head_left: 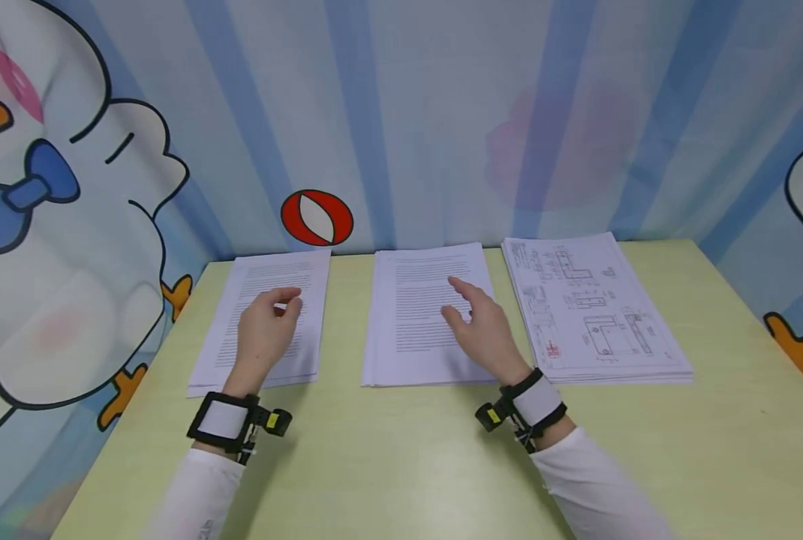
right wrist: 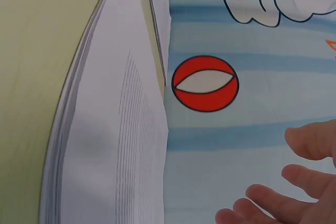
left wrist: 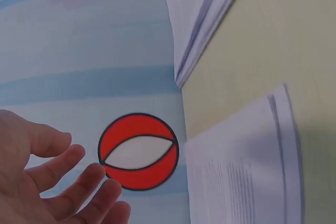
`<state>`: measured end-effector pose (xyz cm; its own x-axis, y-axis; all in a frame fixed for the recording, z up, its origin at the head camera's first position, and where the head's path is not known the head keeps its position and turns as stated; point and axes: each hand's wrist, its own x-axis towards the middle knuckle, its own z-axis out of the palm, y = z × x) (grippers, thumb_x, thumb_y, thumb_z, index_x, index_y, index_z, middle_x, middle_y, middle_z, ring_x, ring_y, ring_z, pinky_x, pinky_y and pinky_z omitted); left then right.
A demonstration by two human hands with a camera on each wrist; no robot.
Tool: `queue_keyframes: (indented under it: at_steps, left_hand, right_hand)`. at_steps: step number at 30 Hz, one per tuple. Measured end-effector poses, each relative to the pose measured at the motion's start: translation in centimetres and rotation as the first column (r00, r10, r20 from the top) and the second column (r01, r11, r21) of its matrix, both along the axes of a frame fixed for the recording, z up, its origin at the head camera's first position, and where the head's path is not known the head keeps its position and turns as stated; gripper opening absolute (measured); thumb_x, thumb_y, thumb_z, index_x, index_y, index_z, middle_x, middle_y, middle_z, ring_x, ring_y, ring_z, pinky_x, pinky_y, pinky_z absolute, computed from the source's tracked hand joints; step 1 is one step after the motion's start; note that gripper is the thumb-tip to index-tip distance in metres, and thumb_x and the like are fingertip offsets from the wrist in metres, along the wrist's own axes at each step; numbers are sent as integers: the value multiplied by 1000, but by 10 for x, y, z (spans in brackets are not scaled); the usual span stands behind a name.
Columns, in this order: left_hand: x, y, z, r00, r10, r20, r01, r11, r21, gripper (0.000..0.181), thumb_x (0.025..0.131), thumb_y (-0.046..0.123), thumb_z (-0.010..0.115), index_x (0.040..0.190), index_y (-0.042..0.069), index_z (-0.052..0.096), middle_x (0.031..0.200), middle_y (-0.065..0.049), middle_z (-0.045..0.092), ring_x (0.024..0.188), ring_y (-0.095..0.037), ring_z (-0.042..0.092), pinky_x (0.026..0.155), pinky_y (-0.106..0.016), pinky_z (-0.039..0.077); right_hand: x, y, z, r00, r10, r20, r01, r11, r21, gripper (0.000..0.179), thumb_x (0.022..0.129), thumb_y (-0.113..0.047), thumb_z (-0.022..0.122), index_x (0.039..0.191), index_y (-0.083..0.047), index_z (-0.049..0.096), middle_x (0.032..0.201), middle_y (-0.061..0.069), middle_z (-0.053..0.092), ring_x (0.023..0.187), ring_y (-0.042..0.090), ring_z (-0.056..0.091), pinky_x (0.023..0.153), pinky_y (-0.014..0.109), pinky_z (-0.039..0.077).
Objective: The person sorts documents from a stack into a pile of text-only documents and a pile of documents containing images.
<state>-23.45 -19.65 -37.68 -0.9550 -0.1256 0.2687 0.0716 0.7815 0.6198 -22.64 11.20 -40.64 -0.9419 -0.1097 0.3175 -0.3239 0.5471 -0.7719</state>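
Note:
Three stacks of paper lie in a row on the table. Above the left stack of printed text [head_left: 229, 356] hovers my left hand [head_left: 266, 330], fingers loosely bent and nothing held. My right hand [head_left: 485, 330] is over the right part of the middle stack of printed text [head_left: 422, 315], its thumb and fingers spread apart and holding nothing. Near that hand on the right lies a stack of technical drawings [head_left: 597, 307] with a small red mark on its top sheet. In the left wrist view, the left fingers [left wrist: 79, 192] are relaxed and apart from the paper.
The pale yellow table [head_left: 388, 465] ends at a blue striped cloth backdrop [head_left: 442, 135] just behind the stacks. Printed on the cloth are a red and white ball [head_left: 317, 217] and cartoon figures at both sides. Each wrist wears a strapped camera.

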Motion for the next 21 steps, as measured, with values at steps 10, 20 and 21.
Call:
queue_keyframes:
  at_steps: [10,20,21]
  left_hand:
    - [6,-75,-21,968,163,193,-147,984,-97,44,102,24,45,137,-2,55,138,-32,52,125,-48,51,98,-59,44]
    - [2,-115,-42,876,158,455,-115,986,-120,63,100,26,44,148,-13,30,151,-40,29,138,-56,32,111,-66,32]
    - [2,-116,-43,871,146,469,-98,987,-126,65,100,26,45,148,-14,28,151,-40,28,138,-57,31,111,-66,32]
  right_hand:
    - [-2,-70,0,969,192,153,-167,972,-163,56,99,-18,58,151,-8,39,157,14,41,143,34,43,110,48,45]
    - [-11,-127,-18,856,329,399,-188,917,-351,62,100,-29,55,155,-14,32,161,15,33,147,35,37,117,49,36]
    - [-11,-132,-19,842,340,420,-184,911,-369,62,100,-29,55,156,-15,32,161,17,32,148,36,36,118,49,36]
